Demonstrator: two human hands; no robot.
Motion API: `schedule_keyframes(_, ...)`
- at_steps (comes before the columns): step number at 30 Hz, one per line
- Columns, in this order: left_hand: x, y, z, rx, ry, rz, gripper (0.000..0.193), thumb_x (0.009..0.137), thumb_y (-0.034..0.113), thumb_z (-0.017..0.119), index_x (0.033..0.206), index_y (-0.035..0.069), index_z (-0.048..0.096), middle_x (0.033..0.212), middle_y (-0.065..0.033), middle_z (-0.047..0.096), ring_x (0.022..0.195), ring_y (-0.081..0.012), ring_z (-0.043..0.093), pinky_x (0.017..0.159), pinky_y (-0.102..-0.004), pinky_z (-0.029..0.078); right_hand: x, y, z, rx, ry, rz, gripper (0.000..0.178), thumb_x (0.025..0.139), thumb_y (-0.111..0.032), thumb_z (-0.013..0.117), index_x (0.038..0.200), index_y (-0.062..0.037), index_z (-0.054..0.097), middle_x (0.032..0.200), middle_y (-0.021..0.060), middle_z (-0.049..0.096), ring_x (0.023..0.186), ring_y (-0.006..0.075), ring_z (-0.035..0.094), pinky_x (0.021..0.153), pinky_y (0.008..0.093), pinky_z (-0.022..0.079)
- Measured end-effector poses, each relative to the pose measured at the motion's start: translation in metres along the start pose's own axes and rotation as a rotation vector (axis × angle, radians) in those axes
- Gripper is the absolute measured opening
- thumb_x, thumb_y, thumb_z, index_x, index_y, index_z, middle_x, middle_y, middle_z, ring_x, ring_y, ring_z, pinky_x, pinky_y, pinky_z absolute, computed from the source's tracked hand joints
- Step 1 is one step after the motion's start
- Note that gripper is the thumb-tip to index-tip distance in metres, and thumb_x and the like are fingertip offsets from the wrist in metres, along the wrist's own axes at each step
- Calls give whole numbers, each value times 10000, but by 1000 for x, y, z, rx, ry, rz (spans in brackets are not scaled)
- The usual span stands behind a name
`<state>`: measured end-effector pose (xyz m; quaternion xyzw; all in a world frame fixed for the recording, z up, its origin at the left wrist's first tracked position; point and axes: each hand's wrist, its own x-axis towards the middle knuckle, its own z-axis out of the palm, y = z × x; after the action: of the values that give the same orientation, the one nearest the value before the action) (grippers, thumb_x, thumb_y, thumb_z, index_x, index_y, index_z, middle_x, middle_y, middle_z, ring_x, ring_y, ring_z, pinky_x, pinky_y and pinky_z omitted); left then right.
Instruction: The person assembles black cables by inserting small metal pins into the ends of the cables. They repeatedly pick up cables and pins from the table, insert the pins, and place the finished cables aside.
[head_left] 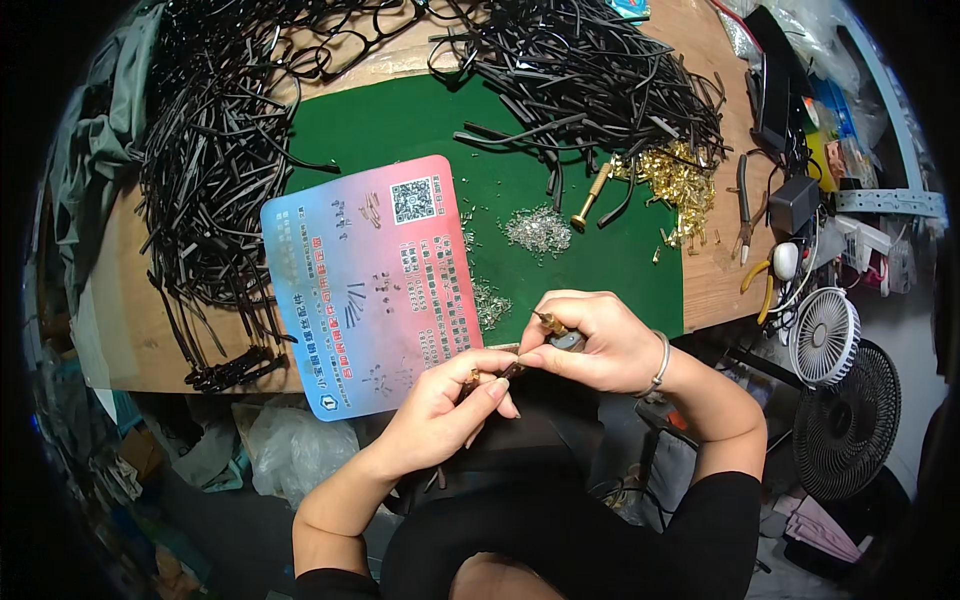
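Note:
Near the table's front edge, my left hand [450,405] and my right hand [600,345] meet at the fingertips. Closed fingers of my left hand pinch a small dark piece [513,370], mostly hidden; a brass-coloured bit [472,378] shows between them too. A small grey and brass-coloured tool [563,335] sits in my closed right hand, its thin tip pointing up and left. Just beyond the hands lie two heaps of tiny silvery screws [538,232] on a green mat [620,280]. A pink and blue printed sheet [370,290] lies left of them.
Black eyeglass temples are piled at the left [215,180] and far right [610,80]; black eyeglass frames [345,40] lie at the back. Golden small parts [685,190] and a brass-coloured rod [592,197] lie at right. Pliers [768,290] and a white fan [825,335] are farther right.

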<state>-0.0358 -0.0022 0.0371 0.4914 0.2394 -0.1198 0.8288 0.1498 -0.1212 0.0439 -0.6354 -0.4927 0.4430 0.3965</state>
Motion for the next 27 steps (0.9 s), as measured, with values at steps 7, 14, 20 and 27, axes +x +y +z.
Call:
schedule_keyframes(7, 7, 0, -4, 2, -76, -48, 263, 937, 179, 498, 1162, 46, 524, 796, -30, 626, 535, -18, 459, 452, -161, 362, 2, -8, -8, -143, -107, -94, 120, 771, -123, 646, 822, -19, 617, 793, 119, 594, 706, 264, 607, 621, 323, 488)
schedule_keyframes(14, 10, -6, 3, 327, -56, 362, 184, 907, 95, 530, 1061, 1, 569, 818, -68, 654, 631, -90, 573, 549, -212, 449, 2, 11, -1, 698, -308, 427, 426, 704, -197, 779, 982, -8, 519, 765, 42, 591, 646, 87, 544, 526, 220, 439)
schedule_keyframes(20, 11, -20, 7, 413, 3, 385, 235, 923, 55, 467, 1139, -19, 523, 891, -110, 637, 813, -161, 629, 735, -269, 491, 0, 37, 13, 528, -288, 402, 560, 692, -359, 779, 1003, 1, 483, 866, 93, 575, 704, 130, 560, 559, 243, 455)
schedule_keyframes(27, 13, -19, -6, 413, 221, 219, 284, 914, 0, 417, 1189, -13, 488, 874, -99, 632, 772, -134, 603, 705, -258, 488, -25, 24, 5, -267, 94, 260, 442, 845, -284, 595, 1098, 21, 398, 1012, 221, 470, 838, 359, 571, 770, 420, 483)
